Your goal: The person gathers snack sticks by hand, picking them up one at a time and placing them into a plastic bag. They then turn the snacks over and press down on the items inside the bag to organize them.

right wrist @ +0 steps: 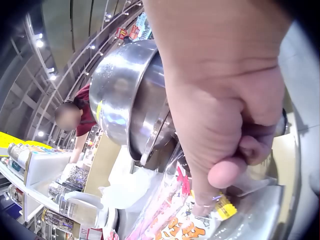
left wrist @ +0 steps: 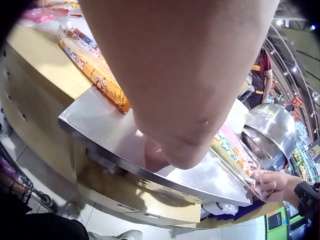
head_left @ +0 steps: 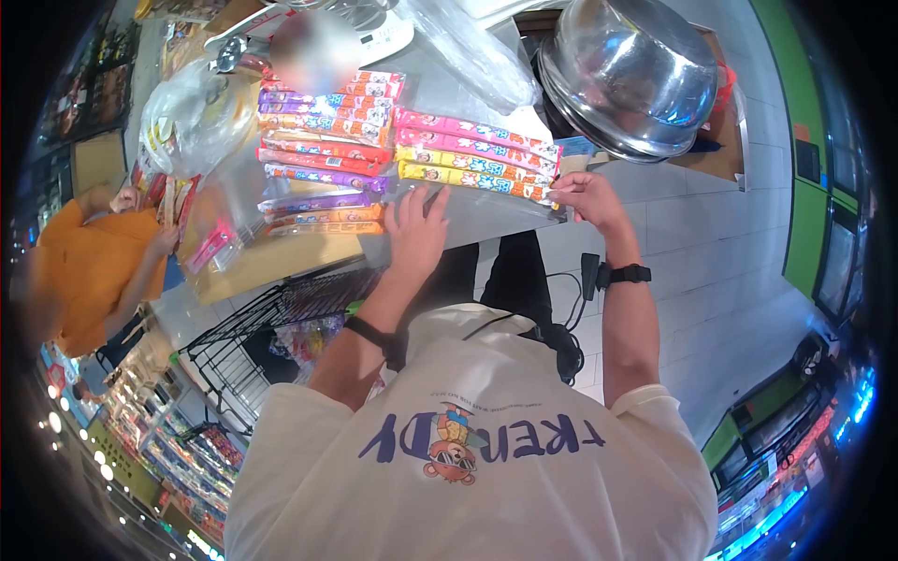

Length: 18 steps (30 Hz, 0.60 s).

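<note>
Long slim snack packets in printed wrappers lie in two side-by-side columns on the metal counter. In the right column, a yellow packet (head_left: 482, 180) lies at the near edge below pink packets (head_left: 477, 131). My right hand (head_left: 589, 201) pinches the right end of this yellow packet between thumb and fingers; its yellow tip shows by the fingertips in the right wrist view. My left hand (head_left: 416, 224) lies at the packet's left end, fingers extended and spread, beside the orange packets (head_left: 327, 222) of the left column. In the left wrist view the forearm hides most of that hand.
Stacked steel bowls (head_left: 631, 79) stand at the right, beyond my right hand. Clear plastic bags (head_left: 196, 117) lie at the left, and a white scale (head_left: 388, 37) sits behind the packets. A person in orange (head_left: 103, 271) stands at the left; a wire cart (head_left: 271, 337) is below the counter.
</note>
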Available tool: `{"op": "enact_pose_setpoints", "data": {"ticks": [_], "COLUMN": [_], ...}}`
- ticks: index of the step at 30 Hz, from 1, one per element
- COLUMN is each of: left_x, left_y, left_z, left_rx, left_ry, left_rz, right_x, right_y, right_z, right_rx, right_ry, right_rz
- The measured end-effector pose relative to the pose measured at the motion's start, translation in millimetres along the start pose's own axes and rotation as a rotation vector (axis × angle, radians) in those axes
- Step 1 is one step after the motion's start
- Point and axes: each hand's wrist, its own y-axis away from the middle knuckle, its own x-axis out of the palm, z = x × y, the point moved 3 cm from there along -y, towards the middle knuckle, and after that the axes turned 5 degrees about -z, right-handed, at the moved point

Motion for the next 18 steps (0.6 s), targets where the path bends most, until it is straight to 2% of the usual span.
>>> {"op": "enact_pose_setpoints", "data": {"ticks": [5,9,13,15,16,17,18], "left_x": [-4,-2,0,4,-6,-17,-24], "left_y": [-1,0,-1,-1,-3,-5,-4], "left_z": [-2,0,-4,-3,-5,-8,-11], "left_rx": [0.005,0.011,0.023,0.014,0.016,0.001,-0.006], "left_ry": [0.027,-0.022,-0.041,-0.034,-0.015,-0.011,0.038], "left_rz": [0.004,0.012,-0.077,-0.036,-0.004,0.018,0.023], "right_x": [7,19,22,18,17,20,17], "right_y": [2,-3,0,0,-3,3,1], "right_z": [-5,-11,-11,-21,-32,-25,-31], "right_rx": [-0.003,-0.056,-0.090,-0.131,-0.142,-0.166,-0.243], "right_ry": [-0.121,-0.121,-0.072,-0.061,-0.023,-0.122,-0.099], "right_rz": [-0.041,-0.001,-0.055,-0.069,-0.061,-0.011,-0.007]}}
